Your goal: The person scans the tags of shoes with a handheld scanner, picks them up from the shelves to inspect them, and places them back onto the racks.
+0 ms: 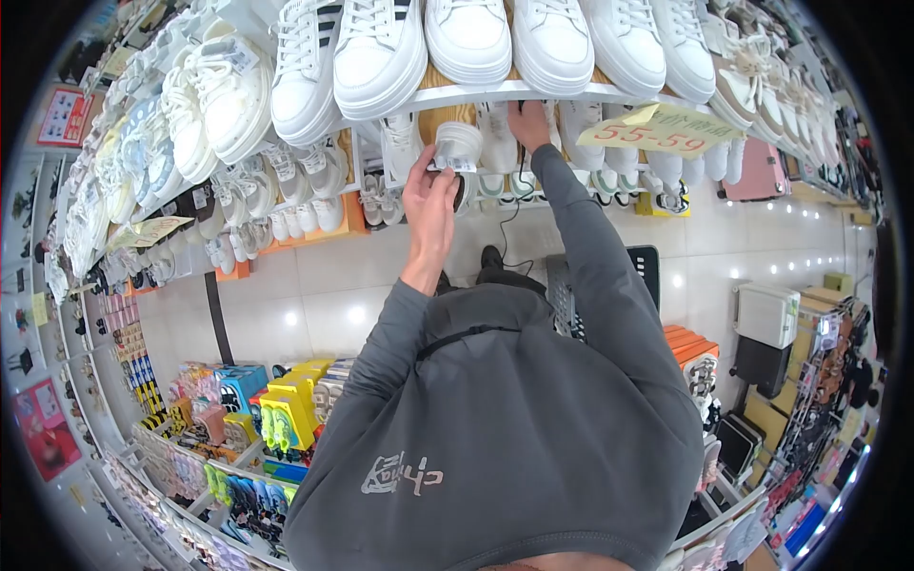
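My left hand [430, 205] is closed on a white shoe [459, 141], its fingers and thumb at the shoe's lower end, held in front of the lower shelf. A pale tag or label shows on the shoe near my fingertips. My right hand [530, 126] reaches in under the edge of the upper shelf, between a white shoe [497, 143] on its left and another white shoe [577, 128] on its right. Its fingertips are partly hidden there, so what they touch does not show. A thin dark cable [520, 186] hangs below my right wrist.
Large white sneakers [466, 43] line the upper shelf, above more rows of shoes. A yellow price sign [666, 131] reading 55-59 hangs at the right. Behind me are a dark basket [645, 271], racks with yellow boxes [290, 404], and suitcases [766, 314].
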Available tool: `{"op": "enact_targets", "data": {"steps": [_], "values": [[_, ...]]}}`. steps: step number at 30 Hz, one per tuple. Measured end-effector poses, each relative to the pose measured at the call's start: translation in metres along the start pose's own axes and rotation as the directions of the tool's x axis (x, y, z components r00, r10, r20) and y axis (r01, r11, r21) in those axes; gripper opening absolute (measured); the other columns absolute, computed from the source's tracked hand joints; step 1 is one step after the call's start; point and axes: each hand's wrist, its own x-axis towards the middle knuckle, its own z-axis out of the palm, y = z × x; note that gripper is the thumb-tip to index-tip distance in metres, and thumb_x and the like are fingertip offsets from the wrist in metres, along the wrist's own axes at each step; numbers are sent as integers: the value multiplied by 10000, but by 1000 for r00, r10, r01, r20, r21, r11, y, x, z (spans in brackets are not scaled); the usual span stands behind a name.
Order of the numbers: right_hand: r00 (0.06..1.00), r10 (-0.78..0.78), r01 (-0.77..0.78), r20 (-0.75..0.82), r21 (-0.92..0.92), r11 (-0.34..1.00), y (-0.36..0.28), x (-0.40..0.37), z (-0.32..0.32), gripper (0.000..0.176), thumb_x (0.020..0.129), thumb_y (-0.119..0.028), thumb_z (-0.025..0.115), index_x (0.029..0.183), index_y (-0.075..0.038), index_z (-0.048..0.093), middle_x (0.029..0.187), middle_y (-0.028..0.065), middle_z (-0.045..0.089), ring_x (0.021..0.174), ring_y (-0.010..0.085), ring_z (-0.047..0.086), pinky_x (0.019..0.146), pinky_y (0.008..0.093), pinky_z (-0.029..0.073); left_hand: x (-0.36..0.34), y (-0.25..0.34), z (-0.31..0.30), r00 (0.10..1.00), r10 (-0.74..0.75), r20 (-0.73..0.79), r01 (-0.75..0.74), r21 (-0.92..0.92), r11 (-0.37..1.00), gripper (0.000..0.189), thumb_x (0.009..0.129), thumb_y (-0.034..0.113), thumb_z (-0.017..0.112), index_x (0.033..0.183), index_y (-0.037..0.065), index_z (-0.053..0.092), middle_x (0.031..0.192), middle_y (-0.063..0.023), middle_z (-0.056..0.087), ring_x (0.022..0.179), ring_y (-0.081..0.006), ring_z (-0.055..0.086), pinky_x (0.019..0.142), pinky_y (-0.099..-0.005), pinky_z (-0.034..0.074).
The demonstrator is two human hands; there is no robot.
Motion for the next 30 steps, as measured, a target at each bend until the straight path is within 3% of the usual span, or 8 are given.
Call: {"op": "enact_targets", "data": {"steps": [3,6,11,14,17,21,24,30], "values": [[985,-107,68,-132,-270,960,20,15,23,330,934,-219,580,1133,29,665,1150,281,680,1119,464,610,1012,502,453,-5,6,7,999,-10,-31,11,18,1000,555,967,-17,600,1491,-45,420,1006,-19,544,999,-111,563,959,-335,495],[983,-181,176,24,-388,905,23,26,26,299,887,-205,602,1097,-18,702,1127,238,702,1112,434,626,1019,509,449,-8,10,9,999,-19,-30,20,26,999,563,966,-15,598,1496,-48,410,1007,-19,540,994,-112,565,954,-331,497],[988,-125,153,92,-458,876,13,30,25,288,856,-167,635,1090,-23,720,1190,216,691,1161,412,616,1023,493,469,-3,6,-2,1000,-19,15,19,12,1000,579,969,-36,572,1514,-48,375,1181,-97,571,1103,-166,583,1003,-338,487],[992,-110,122,54,-508,853,16,31,27,331,866,-170,618,1162,-54,709,1250,203,674,1209,396,601,1058,487,450,-1,8,-1,1000,-18,22,18,-1,1000,576,967,-35,576,1509,-45,382,1183,-98,571,1110,-169,582,1010,-343,484],[990,-134,128,33,-577,807,8,33,21,382,889,-180,589,1245,-79,679,1338,187,636,1279,371,562,1108,479,408,-2,12,6,1000,-13,0,13,18,1000,552,970,-9,587,1495,-31,419,1010,-25,564,991,-113,571,961,-342,494],[959,-269,156,-85,-635,757,-14,30,2,397,925,-196,555,1295,-96,656,1402,174,599,1340,348,512,1154,469,353,-1,10,5,1000,-19,14,19,11,1000,552,968,-13,591,1493,-32,420,1018,-29,567,1013,-121,582,975,-350,495],[938,-331,199,-100,-628,753,-14,28,-5,388,945,-209,542,1302,-103,650,1388,176,606,1325,344,528,1112,478,401,1,10,3,999,-26,27,26,2,1000,557,968,-14,597,1493,-35,414,1081,-51,570,1054,-138,585,988,-350,492],[996,-27,70,83,-581,811,-10,17,-11,387,944,-268,589,1285,-91,639,1358,190,606,1267,355,559,960,507,509,3,6,0,998,-34,55,35,-27,999,558,966,-18,604,1489,-33,412,1179,-88,581,1098,-157,584,996,-341,488]]}}
